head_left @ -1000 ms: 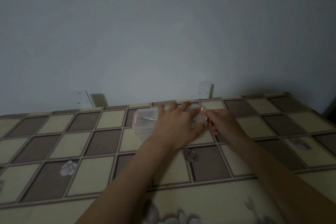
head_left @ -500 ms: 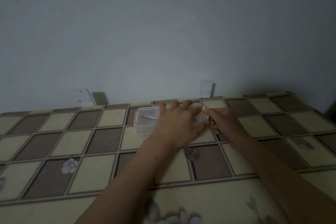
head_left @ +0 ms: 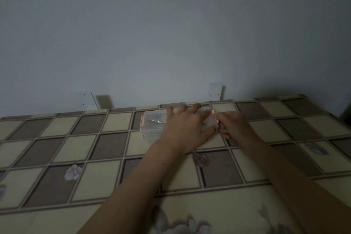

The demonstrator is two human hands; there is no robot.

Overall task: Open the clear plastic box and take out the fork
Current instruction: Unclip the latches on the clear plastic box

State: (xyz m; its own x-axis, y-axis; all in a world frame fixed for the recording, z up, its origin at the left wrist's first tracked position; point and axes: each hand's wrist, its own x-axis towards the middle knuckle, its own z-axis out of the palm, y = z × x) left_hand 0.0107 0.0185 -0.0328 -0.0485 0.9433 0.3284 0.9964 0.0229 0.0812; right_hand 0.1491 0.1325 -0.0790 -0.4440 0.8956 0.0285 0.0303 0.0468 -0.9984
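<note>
A clear plastic box (head_left: pixel 152 125) with pink side latches lies on the checked table cover near the far edge. Its lid is on. Through the lid I see a thin metal handle, the fork (head_left: pixel 156 121), lying inside. My left hand (head_left: pixel 185 126) rests flat on the lid, fingers spread, covering the box's right half. My right hand (head_left: pixel 232 126) is at the box's right end, its fingertips pinching the pink latch (head_left: pixel 213 113) there. The left latch (head_left: pixel 142 120) lies flat against the box's end.
The table cover (head_left: pixel 79 150) has beige and brown squares with flower prints. A pale wall rises directly behind the table's far edge. Two white brackets (head_left: pixel 85 100) stick up at that edge.
Both hands stay on the box in nearly the same place. My right fingertips have shifted slightly at the right latch. The lid stays down.
</note>
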